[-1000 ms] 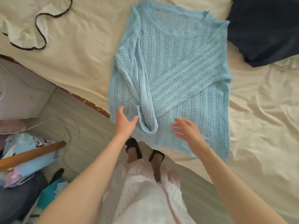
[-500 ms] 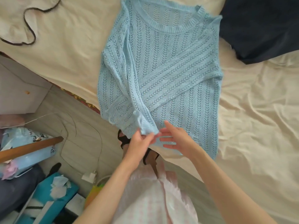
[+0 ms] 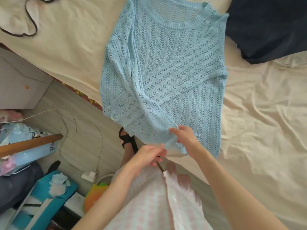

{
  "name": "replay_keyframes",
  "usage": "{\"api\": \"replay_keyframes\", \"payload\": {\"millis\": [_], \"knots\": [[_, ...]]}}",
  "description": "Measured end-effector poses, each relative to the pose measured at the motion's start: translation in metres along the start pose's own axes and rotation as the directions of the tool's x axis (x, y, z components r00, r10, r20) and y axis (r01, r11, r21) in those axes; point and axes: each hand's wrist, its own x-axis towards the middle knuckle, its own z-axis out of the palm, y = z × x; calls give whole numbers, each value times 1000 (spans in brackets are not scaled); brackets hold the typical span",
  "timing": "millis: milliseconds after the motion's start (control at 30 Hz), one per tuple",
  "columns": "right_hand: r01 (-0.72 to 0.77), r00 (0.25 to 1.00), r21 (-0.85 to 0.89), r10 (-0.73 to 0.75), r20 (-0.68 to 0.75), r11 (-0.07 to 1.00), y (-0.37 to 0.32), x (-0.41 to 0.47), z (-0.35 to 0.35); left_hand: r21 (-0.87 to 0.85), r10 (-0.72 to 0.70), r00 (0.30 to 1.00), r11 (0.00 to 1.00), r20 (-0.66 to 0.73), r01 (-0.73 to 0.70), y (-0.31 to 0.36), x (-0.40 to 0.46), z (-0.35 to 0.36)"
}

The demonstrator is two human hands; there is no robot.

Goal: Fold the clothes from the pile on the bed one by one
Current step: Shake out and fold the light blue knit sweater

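Note:
A light blue open-knit sweater (image 3: 174, 72) lies flat on the cream bed sheet (image 3: 259, 123), neckline away from me, both sleeves folded across its body. The left sleeve runs down to the hem near the bed's edge. My right hand (image 3: 184, 138) pinches that sleeve's cuff from above. My left hand (image 3: 149, 155) grips the same cuff end from below, just off the bed's edge. A dark navy garment (image 3: 269, 27) sits at the upper right of the bed.
A white garment with dark trim (image 3: 18, 19) lies at the bed's upper left. On the floor to the left are a wooden bar (image 3: 31, 143), cables with a white charger (image 3: 88, 175), blue bags and clutter. My feet in black sandals stand by the bed.
Both hands came together from being open and apart and took hold of the left sleeve's cuff, drawing it toward the hem. The view shifted slightly.

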Motion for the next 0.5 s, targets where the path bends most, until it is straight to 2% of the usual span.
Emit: {"api": "replay_keyframes", "payload": {"millis": [100,133,300,500], "knots": [[85,993,102,-77,-86,991,1,-6,-16,-41,-12,962,999,-273,1,1,14,-19],[115,988,100,-103,-118,988,3,-8,-23,-60,4,946,998,-324,-24,4,20,-25],[223,954,146,-184,-237,964,10,-20,-55,-158,105,916,971,-387,-178,49,47,-43],[277,867,201,-154,-474,940,15,-14,-87,-253,150,902,930,-405,-268,101,64,-47]]}}
